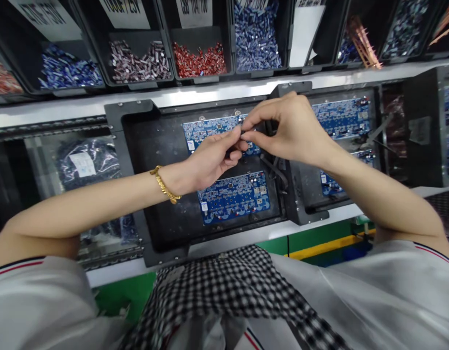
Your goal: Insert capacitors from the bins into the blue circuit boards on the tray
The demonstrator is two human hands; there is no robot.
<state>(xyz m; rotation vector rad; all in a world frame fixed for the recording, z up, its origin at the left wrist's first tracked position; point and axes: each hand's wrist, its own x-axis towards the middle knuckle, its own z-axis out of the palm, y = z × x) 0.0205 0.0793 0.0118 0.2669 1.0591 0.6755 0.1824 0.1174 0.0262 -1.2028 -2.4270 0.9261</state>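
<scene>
Above the upper blue circuit board (pixel 206 127) my two hands meet at the fingertips. My left hand (pixel 215 160) has its thumb and fingers closed in a pinch, with a gold bracelet at the wrist. From the right, my right hand (pixel 288 129) pinches with thumb and index finger at the same spot. A small dark piece shows between the fingertips, too small to name. Below my hands lies a second blue circuit board (pixel 233 197). Both boards rest in a black tray (pixel 155 160), and my hands hide part of the upper one.
Black bins along the back hold blue parts (pixel 69 68), purple-grey parts (pixel 140 61), red parts (pixel 199 59) and more blue parts (pixel 257 36). Another black tray with circuit boards (pixel 343 118) adjoins on the right. A bagged dark bundle (pixel 88 165) lies left. A metal rail (pixel 195 92) runs behind.
</scene>
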